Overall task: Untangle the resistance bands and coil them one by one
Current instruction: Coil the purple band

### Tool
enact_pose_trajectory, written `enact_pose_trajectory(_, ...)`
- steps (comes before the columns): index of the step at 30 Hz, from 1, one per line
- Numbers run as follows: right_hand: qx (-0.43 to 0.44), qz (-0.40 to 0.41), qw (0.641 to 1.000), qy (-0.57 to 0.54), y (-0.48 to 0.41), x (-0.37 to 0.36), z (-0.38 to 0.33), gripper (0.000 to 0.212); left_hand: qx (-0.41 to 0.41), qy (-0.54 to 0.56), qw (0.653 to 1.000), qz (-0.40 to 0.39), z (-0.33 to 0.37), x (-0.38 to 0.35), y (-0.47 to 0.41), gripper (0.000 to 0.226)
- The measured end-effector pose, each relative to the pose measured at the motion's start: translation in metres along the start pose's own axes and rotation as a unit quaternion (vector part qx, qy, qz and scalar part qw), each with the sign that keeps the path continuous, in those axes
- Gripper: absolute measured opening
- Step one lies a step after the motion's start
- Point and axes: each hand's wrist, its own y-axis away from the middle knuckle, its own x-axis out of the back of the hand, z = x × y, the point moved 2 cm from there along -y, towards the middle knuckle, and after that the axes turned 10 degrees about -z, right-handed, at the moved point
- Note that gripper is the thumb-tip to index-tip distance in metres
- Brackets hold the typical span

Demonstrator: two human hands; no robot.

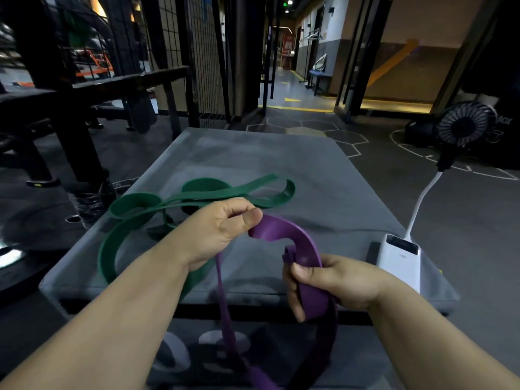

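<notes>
Two bands in the head view. The purple band [284,229] is held up over the near edge of the bench [281,164], and both grips are on it. The left grip [219,229] is clenched on one end of a purple arc, pinching it between thumb and curled fingers above the bench's near-middle. The right grip [337,280] grasps a folded bunch of the same band at the bench's near-right edge, with the thumb pressed on top. The rest of the purple band hangs in a long loop below the bench's near edge.

The green band [197,197] lies in loose, overlapping loops on the left half of the bench, ungripped, partly under the left forearm.

A white power bank [399,257] sits at the bench's right edge. Its white cable [422,201] runs up to a small black fan [464,125] beyond the bench's right side.
</notes>
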Motion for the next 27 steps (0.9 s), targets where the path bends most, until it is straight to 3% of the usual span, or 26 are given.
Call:
enact_pose_trajectory(5, 0.072, -0.133, 0.986, -0.065, -0.002, -0.008, -0.002, 0.035, 0.01, 0.175, 0.984, -0.014, -0.002, -0.006, 0.0, 0.062)
enact_pose_trajectory(9, 0.156, -0.21, 0.957, -0.125, -0.003, -0.017, -0.011, 0.025, 0.002, 0.185, 0.983, 0.014, -0.005, -0.012, -0.002, 0.078)
enact_pose_trajectory(11, 0.196, -0.227, 0.937, -0.177, -0.001, -0.019, -0.017, 0.019, 0.024, 0.179, 0.984, 0.005, -0.01, -0.016, -0.002, 0.068)
enact_pose_trajectory(14, 0.24, -0.236, 0.912, -0.235, 0.002, -0.02, -0.026, 0.013, 0.077, 0.099, 0.991, -0.047, -0.015, -0.028, 0.0, 0.054)
enact_pose_trajectory(17, 0.238, -0.22, 0.911, -0.253, 0.004, -0.019, -0.028, 0.014, 0.103, 0.078, 0.986, -0.102, -0.016, -0.039, 0.002, 0.061)
enact_pose_trajectory(21, 0.229, -0.196, 0.92, -0.251, 0.002, -0.021, -0.03, 0.019, 0.062, 0.101, 0.982, -0.148, -0.008, -0.049, 0.004, 0.076)
enact_pose_trajectory(27, 0.211, -0.209, 0.916, -0.27, 0.003, -0.021, -0.034, 0.019, -0.013, 0.168, 0.983, -0.073, -0.001, -0.053, 0.001, 0.081)
